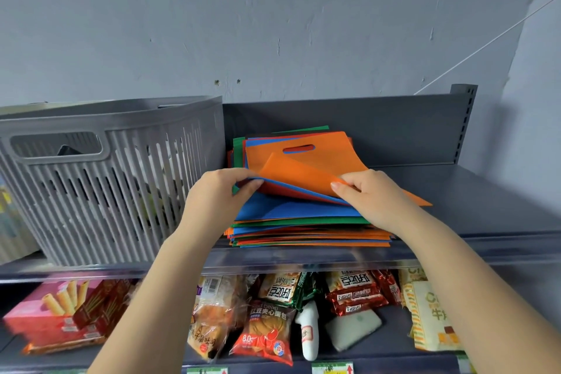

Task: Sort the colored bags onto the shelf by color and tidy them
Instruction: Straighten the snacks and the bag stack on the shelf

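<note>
A mixed stack of flat bags (306, 229) in orange, blue, green and red lies on the top shelf (473, 191). The top orange bag (306, 167), with a cut-out handle, is bent upward at its near edge. My right hand (368, 194) pinches that raised edge at its right corner. My left hand (221, 191) pinches the left corner, fingers tucked under a red and a blue layer lifted with it. A blue bag (288, 208) lies exposed beneath.
A grey slatted plastic basket (112, 179) stands on the shelf left of the stack, almost touching it. Bare shelf extends right of the stack. Below, a lower shelf holds snack packets (267, 334) and a pink box (54, 313). A grey wall rises behind.
</note>
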The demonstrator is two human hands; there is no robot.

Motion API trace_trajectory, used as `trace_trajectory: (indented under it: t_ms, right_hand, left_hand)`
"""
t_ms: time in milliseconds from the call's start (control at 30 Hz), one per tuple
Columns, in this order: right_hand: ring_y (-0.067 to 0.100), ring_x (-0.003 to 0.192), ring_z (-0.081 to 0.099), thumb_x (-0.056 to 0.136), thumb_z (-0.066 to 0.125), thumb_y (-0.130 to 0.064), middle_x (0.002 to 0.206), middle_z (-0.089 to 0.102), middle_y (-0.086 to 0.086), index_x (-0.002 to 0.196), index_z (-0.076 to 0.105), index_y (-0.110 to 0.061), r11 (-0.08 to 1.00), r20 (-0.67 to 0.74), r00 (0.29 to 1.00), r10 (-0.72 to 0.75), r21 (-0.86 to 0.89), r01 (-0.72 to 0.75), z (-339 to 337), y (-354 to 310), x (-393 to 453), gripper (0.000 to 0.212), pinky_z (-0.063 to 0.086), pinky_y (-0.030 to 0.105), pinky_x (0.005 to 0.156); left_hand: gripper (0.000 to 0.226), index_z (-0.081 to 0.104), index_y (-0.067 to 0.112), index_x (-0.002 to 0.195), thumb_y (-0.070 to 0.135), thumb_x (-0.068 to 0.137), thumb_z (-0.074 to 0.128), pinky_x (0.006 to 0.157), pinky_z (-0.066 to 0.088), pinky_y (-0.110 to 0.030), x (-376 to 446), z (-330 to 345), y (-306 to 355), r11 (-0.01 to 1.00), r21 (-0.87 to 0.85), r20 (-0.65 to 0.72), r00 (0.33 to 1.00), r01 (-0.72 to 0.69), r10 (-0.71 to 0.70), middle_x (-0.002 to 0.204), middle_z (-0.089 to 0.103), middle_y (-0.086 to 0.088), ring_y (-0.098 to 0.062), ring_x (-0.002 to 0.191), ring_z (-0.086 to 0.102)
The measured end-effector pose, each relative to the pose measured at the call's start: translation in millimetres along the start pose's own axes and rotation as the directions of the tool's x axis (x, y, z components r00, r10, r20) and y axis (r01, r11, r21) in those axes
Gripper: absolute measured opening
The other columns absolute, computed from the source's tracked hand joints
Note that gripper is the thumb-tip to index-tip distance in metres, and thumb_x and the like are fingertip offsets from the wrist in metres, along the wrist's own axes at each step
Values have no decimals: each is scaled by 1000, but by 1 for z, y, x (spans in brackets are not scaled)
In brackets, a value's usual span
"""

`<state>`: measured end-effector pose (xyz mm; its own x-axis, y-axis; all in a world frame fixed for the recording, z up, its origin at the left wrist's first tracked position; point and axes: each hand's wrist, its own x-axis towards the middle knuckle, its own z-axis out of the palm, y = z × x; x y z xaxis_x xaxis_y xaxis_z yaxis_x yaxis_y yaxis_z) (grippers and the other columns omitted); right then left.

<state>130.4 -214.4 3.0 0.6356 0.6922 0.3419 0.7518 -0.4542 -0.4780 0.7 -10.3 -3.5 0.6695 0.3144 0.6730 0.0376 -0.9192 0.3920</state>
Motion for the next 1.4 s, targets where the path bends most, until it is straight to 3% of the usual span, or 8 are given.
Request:
trace_trajectory:
  t_ms: [267,433,567,767,867,933,1233,1400]
  right_hand:
    - [7,46,29,100,41,-33,53,34,-4,58,35,-17,1000,15,1000,15,13,-15,1,2,1,45,22,22,49]
    - [6,49,35,99,41,-35,55,39,-5,61,42,-17,1000,21,1000,9,15,-9,1,1,0,42,28,22,52]
    - [1,94,52,98,40,-42,102,57,-18,116,64,-24,999,90,996,6,46,-10,-6,3,-5,35,40,23,82]
    - [13,118,53,96,44,-44,128,59,-7,123,61,-24,992,23,992,121,20,-122,-17,28,-2,38,41,30,98]
    - [15,116,54,93,49,-45,128,59,-5,124,60,-23,967,-35,970,239,-80,-241,-19,44,5,39,45,34,95]
    - [20,118,53,92,51,-48,132,55,-1,130,53,-20,932,-48,944,326,-149,-329,-20,53,7,48,46,37,94]
    - [34,98,62,85,68,-23,105,66,23,102,67,6,908,-113,901,419,49,-416,-29,66,4,35,49,36,73]
    - [31,58,43,89,59,-13,63,46,23,68,50,7,921,-256,890,376,203,-331,-29,71,-10,31,32,34,53]
  left_hand:
    - [16,74,18,99,18,87,64,72,52,-24,-5,-5,-1,979,-132,91,986,154,-142,75,64,18,-4,77,63]
    - [19,71,16,104,20,86,66,69,48,-23,-5,-3,-2,985,-63,-85,983,161,-166,81,64,7,-12,77,60]
    - [27,61,12,82,38,82,68,61,41,-23,0,0,3,961,-26,-230,934,275,-274,72,59,2,-12,70,54]
    - [86,66,-9,78,74,77,41,59,42,-35,6,4,12,879,-167,79,895,446,-439,63,62,-21,-20,57,48]
    - [63,60,-1,60,55,87,52,51,34,-28,10,6,21,841,-106,148,845,530,-514,36,46,2,-16,47,40]
    - [43,52,4,59,35,87,62,50,27,-26,12,8,23,826,-90,186,825,556,-534,44,38,0,-18,47,33]
    - [26,37,7,64,-2,87,45,46,17,-23,-5,16,27,948,65,28,949,313,-315,55,30,-3,-16,50,24]
    - [39,54,34,110,1,95,43,37,23,-16,-34,14,29,930,-195,-124,932,313,-340,43,36,8,-10,38,26]
